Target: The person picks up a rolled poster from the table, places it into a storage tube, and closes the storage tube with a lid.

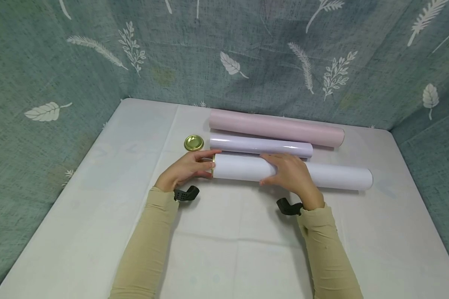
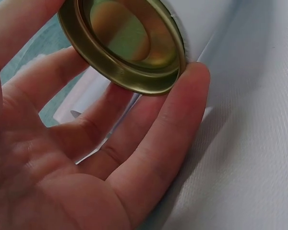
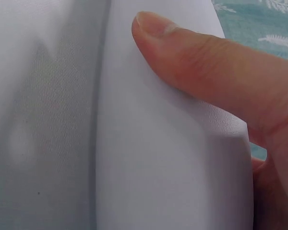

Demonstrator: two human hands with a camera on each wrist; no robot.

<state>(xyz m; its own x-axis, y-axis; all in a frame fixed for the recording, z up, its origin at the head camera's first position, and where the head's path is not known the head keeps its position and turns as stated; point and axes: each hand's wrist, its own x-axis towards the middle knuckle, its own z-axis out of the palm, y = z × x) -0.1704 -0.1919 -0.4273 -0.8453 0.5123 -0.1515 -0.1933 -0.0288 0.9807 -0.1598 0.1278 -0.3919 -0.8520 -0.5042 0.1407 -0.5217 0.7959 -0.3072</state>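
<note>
A long white cardboard tube (image 1: 340,176) lies across the table in front of me. My left hand (image 1: 186,169) is at its left end, fingers spread around a gold metal lid (image 2: 116,74). In the left wrist view, the fingertips hold the lid's rim, and the lid sits against the tube's end. My right hand (image 1: 292,173) grips the tube near its middle from above. The right wrist view shows the thumb (image 3: 201,60) along the near side of the white surface, with the other fingers mostly hidden behind the tube.
Behind the white tube lies a shorter, shiny lavender roll (image 1: 260,145). A thicker pink tube (image 1: 277,127) is farther back. Another gold lid (image 1: 193,143) rests on the white-covered table (image 1: 224,257), left of the lavender roll. Leaf-patterned green curtains (image 1: 194,54) surround the table's back and sides.
</note>
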